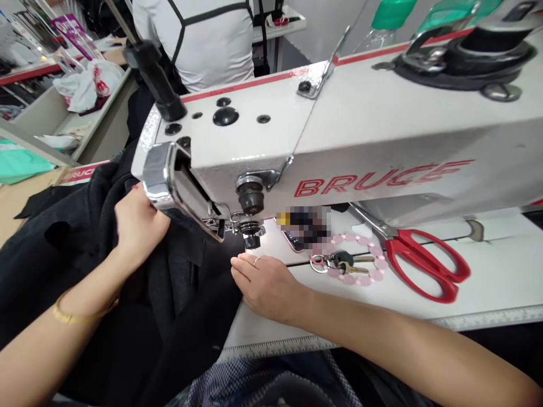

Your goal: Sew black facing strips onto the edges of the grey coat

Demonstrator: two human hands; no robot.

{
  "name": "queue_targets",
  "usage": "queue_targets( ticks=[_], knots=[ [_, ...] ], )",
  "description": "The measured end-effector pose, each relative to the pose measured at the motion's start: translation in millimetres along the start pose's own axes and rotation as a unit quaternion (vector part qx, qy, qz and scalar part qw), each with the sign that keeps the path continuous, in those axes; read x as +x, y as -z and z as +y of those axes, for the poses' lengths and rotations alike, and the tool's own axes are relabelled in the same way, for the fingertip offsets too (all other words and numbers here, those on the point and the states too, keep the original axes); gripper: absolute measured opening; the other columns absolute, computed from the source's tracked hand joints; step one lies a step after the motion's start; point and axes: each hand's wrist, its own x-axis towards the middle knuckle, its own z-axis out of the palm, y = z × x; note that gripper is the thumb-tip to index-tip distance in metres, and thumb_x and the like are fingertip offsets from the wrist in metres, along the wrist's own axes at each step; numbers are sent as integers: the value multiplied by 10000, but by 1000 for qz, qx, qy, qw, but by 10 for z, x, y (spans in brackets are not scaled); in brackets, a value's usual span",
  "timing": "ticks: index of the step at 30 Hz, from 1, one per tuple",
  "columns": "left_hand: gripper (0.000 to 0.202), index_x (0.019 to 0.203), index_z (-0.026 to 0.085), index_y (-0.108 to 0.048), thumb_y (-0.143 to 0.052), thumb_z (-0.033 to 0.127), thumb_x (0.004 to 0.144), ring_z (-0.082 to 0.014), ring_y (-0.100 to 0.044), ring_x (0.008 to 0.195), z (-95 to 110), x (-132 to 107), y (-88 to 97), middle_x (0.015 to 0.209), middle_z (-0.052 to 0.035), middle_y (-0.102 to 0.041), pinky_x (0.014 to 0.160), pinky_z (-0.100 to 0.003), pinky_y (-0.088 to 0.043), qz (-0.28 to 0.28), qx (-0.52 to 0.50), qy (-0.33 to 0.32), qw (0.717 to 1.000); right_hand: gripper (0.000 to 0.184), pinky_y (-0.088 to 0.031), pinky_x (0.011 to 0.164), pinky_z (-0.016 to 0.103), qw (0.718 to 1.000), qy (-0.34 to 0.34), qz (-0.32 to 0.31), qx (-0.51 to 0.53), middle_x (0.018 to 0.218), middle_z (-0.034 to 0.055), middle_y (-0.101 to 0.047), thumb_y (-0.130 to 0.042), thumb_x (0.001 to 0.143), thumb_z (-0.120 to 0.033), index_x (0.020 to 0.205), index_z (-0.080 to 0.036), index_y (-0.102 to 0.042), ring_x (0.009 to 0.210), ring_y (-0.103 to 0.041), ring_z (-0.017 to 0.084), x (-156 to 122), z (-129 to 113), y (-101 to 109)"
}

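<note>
Black fabric [190,294] lies bunched under the left side of a white sewing machine [254,147] and spreads toward me. My left hand [139,226] is closed on a fold of it, left of the machine's head, its fingertips hidden. At the right edge of the fabric, just in front of the presser area, my right hand [267,285] has its fingers together on the cloth. Its thumb is out of sight, and it wears a ring. The needle and foot are mostly covered by the machine head and the black tension knob [251,240].
Red-handled scissors [424,263], keys [350,263] on a pink beaded loop [379,263] and a partly blurred phone [294,240] lie on the machine bed. A ruler strip [280,346] runs along the front edge. Beyond the machine sits a person in white [212,45].
</note>
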Motion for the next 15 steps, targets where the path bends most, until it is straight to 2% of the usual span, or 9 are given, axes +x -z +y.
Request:
queue_targets(
  ticks=[1, 2, 3, 4, 5, 6, 9, 15],
  knots=[
    [222, 812, 110, -589, -432, 263, 845, -151, -552, 735, 58, -96, 44, 740, -23, -578, 674, -273, -464, 42, 30, -61, 997, 213, -449, 606, 292, 1000, 0, 4, 0, 984, 126, -611, -435, 770, -81, 909, -60, -596, 878, -548, 211, 1, -4, -5],
    [194, 788, 140, -593, -452, 265, 834, -140, -554, 726, 125, -195, 60, 743, -22, -587, 663, -249, -465, 39, 30, -158, 986, 210, -451, 603, 292, 1000, 0, 6, 0, 975, 126, -616, -434, 774, -75, 904, -59, -598, 870, -553, 211, 3, -10, -10],
    [183, 801, 169, -600, -438, 245, 842, -129, -558, 740, 192, -285, 46, 771, -19, -602, 675, -232, -468, 5, 7, -267, 964, 211, -453, 601, 293, 1000, 0, 7, -1, 963, 127, -620, -430, 781, -71, 906, -55, -600, 865, -557, 212, 6, -18, -12],
    [198, 816, 184, -604, -415, 226, 853, -125, -561, 741, 253, -359, 5, 776, -21, -609, 681, -228, -471, -37, -11, -344, 938, 216, -456, 605, 295, 1000, 1, 9, -3, 955, 131, -624, -425, 790, -70, 914, -50, -600, 868, -560, 215, 10, -26, -14],
    [221, 823, 185, -608, -394, 224, 863, -126, -562, 716, 302, -413, -54, 766, -29, -612, 662, -229, -474, -73, -15, -368, 927, 223, -460, 614, 298, 1000, 2, 12, -4, 949, 136, -627, -417, 798, -72, 922, -44, -600, 877, -562, 219, 14, -35, -13],
    [245, 836, 180, -611, -374, 233, 872, -131, -561, 687, 334, -447, -122, 757, -38, -614, 633, -237, -475, -101, -10, -368, 924, 230, -463, 625, 300, 1000, 4, 15, -5, 945, 140, -630, -409, 805, -72, 928, -39, -600, 889, -564, 222, 19, -43, -11],
    [293, 866, 156, -617, -367, 308, 874, -155, -547, 614, 341, -468, -285, 748, -64, -613, 517, -256, -449, -130, 45, -292, 947, 250, -468, 656, 299, 1000, 12, 18, -11, 945, 144, -636, -385, 815, -65, 938, -37, -601, 917, -565, 221, 36, -61, -3],
    [298, 927, 159, -625, -393, 333, 855, -192, -554, 672, 275, -448, -309, 761, -72, -621, 516, -275, -446, -161, 65, -272, 947, 272, -471, 640, 291, 1000, 16, 14, -11, 937, 139, -643, -361, 815, -60, 927, -44, -609, 903, -578, 211, 47, -62, 4]
  ],
)
